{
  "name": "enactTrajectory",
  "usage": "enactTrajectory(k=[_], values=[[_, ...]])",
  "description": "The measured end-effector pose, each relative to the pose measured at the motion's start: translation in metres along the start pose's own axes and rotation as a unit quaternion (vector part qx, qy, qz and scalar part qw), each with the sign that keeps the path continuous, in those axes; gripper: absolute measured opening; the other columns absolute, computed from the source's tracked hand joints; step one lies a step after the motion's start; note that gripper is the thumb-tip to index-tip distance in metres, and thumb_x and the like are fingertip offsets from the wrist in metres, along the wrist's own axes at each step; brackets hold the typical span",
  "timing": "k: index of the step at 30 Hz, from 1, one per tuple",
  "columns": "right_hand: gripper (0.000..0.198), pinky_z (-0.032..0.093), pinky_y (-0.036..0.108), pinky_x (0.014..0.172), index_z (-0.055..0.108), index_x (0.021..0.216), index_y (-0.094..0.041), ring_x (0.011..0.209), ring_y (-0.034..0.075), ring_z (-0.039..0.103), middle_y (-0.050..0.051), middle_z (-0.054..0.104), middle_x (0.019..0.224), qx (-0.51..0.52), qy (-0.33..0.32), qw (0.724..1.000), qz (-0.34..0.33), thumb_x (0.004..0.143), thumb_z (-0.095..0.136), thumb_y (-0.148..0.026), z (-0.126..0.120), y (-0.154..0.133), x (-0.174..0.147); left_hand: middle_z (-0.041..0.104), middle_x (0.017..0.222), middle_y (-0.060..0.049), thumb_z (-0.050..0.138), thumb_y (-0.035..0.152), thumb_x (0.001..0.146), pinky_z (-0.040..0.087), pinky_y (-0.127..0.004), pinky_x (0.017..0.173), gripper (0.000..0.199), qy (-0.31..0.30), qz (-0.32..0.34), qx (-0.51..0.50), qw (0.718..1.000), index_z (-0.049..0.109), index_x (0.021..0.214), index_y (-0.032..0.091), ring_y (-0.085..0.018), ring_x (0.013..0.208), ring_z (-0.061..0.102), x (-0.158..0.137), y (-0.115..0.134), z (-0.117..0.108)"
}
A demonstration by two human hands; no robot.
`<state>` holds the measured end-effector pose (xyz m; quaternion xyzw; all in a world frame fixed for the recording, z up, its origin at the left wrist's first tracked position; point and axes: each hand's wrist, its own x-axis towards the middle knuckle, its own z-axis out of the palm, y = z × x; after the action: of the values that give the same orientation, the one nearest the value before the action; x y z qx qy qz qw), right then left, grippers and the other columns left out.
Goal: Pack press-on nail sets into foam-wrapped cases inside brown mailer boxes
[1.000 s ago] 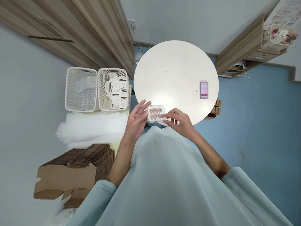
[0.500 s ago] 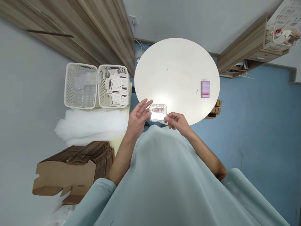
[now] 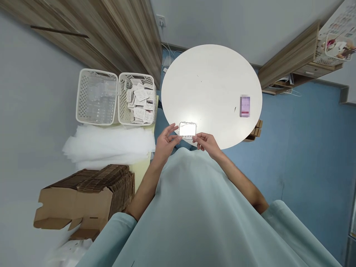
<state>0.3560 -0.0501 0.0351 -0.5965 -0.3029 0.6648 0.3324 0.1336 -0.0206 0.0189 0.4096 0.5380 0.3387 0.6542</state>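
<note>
A small clear plastic case (image 3: 187, 129) with rounded corners is held up over the near edge of the white table. Its face shows a bright white area, and a row of small shapes runs along the lower edge, too small to make out. My left hand (image 3: 165, 144) pinches the lower left corner, the thumb on the edge and the other fingers spread behind. The lower right corner sits between the thumb and fingers of my right hand (image 3: 208, 144).
The round white table (image 3: 211, 74) bears a pixelated purple object (image 3: 245, 106) at right. On my left are a basket of clear plastic cases (image 3: 97, 98), a basket of printed cards (image 3: 139, 97), white foam sheets (image 3: 111, 144) and folded cardboard boxes (image 3: 75, 204). Small brown boxes (image 3: 254, 131) are below the table's right side.
The case has been turned over or tilted: reddish nail-like pieces showed near its top before, and now a white face with a row along the bottom shows. Both hands keep hold of it.
</note>
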Motion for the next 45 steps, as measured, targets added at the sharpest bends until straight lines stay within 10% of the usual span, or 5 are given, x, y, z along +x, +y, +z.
enactTrajectory(k=[16, 24, 35, 45], values=[[0.027, 0.043, 0.019, 0.049, 0.071, 0.075, -0.014, 0.054, 0.006, 0.060, 0.011, 0.083, 0.097, -0.130, 0.068, 0.977, 0.154, 0.100, 0.076, -0.026, 0.023, 0.092, 0.128, 0.072, 0.143, -0.021, 0.079, 0.015, 0.082, 0.060, -0.041, 0.102, 0.051, 0.053, -0.158, 0.227, 0.960, 0.072, 0.132, 0.011, -0.030, 0.119, 0.074, 0.109, -0.105, -0.016], [0.027, 0.047, 0.020, 0.049, 0.068, 0.074, -0.014, 0.050, 0.008, 0.060, 0.009, 0.079, 0.084, -0.148, 0.096, 0.964, 0.196, 0.101, 0.069, -0.016, 0.027, 0.111, 0.159, 0.074, 0.139, -0.023, 0.080, 0.008, 0.074, 0.050, -0.038, 0.116, 0.050, 0.029, -0.168, 0.279, 0.945, 0.076, 0.124, 0.008, -0.033, 0.133, 0.069, 0.128, -0.119, -0.016], [0.014, 0.051, 0.019, 0.054, 0.070, 0.110, -0.016, 0.061, 0.008, 0.067, 0.008, 0.080, 0.107, -0.244, 0.048, 0.957, 0.147, 0.101, 0.066, -0.026, 0.036, 0.097, 0.132, 0.068, 0.151, -0.016, 0.073, 0.020, 0.090, 0.058, -0.041, 0.108, 0.047, 0.042, -0.130, 0.157, 0.978, 0.071, 0.137, 0.017, -0.030, 0.124, 0.073, 0.071, -0.105, -0.060], [0.038, 0.059, 0.028, 0.066, 0.073, 0.120, -0.017, 0.075, 0.017, 0.074, 0.009, 0.080, 0.110, -0.346, -0.091, 0.933, 0.035, 0.098, 0.063, -0.046, 0.106, 0.073, 0.126, 0.062, 0.146, -0.018, 0.069, 0.024, 0.095, 0.060, -0.041, 0.103, 0.042, 0.416, -0.098, 0.121, 0.896, 0.065, 0.137, 0.021, -0.029, 0.126, 0.068, -0.027, -0.120, -0.189]])
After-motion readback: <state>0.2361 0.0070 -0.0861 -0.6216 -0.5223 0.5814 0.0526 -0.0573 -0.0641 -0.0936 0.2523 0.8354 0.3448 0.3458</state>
